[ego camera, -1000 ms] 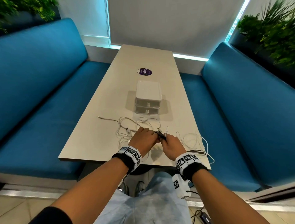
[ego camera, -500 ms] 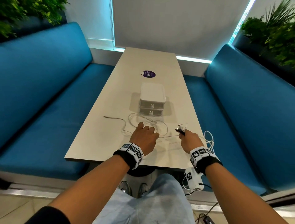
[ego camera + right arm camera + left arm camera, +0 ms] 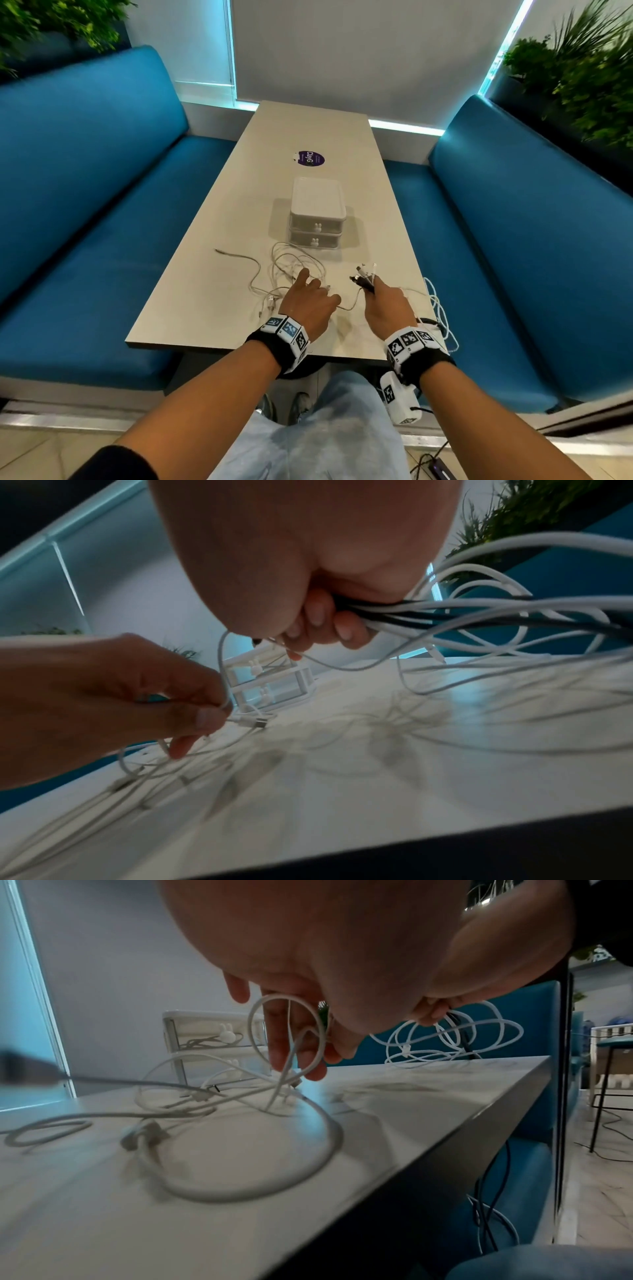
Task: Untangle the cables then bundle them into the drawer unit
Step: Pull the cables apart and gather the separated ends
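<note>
A loose tangle of white cables point(image 3: 291, 270) lies on the table in front of the white two-drawer unit point(image 3: 317, 214). My left hand point(image 3: 318, 291) rests on the tangle's right side and pinches a thin white cable point(image 3: 286, 1031) just above a USB plug point(image 3: 255, 722). My right hand point(image 3: 371, 287) grips a bundle of white and black cable ends point(image 3: 364, 277), fingers point(image 3: 322, 618) curled round them. One thin cable point(image 3: 349, 306) runs between the two hands. Both drawers look closed, and the top one has a cable inside point(image 3: 202, 1042).
Loops of white cable point(image 3: 438, 308) from the bundle trail over the table's right edge point(image 3: 416, 274). A purple sticker point(image 3: 310, 159) lies beyond the drawer unit. Blue benches point(image 3: 102, 222) flank the table on both sides. Plants point(image 3: 582, 78) stand behind the right bench.
The hands, close together a second ago, have drawn apart. My right hand has carried the bundle of cable ends to the right, while the left stays on the tangle.
</note>
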### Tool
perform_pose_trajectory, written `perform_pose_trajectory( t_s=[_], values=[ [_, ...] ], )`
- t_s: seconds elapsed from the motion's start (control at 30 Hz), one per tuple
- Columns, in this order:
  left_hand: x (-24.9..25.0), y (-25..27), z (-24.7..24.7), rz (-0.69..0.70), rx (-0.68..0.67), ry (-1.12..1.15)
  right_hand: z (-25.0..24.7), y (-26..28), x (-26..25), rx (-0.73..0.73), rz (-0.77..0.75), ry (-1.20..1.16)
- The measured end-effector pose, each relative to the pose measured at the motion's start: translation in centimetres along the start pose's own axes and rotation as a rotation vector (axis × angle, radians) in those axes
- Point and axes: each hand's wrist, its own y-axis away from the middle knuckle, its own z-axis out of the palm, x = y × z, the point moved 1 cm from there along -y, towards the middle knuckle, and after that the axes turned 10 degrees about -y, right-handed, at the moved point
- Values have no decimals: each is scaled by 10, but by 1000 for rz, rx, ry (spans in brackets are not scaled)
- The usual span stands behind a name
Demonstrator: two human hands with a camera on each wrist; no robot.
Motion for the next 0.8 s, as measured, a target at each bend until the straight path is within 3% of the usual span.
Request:
perform_pose_trajectory(
  t_s=[0.13, 0.27, 0.4, 0.53, 0.63, 0.8],
  values=[
    [-3, -2, 5, -9, -28, 7, -2, 1, -2, 86, 38, -139],
    [-11, -1, 14, -103, -77, 45, -10, -3, 4, 127, 61, -238],
    [-9, -4, 12, -141, -78, 69, 0, 3, -2, 58, -87, -262],
    [-2, -6, 8, -45, -76, 78, 20, 11, -9, -95, -207, -200],
    [2, -4, 11, 1, -49, 81, 27, 10, -9, -169, -209, -176],
    [-6, -1, 17, -82, 4, 124, 27, 8, -1, -248, -183, -35]
  ],
)
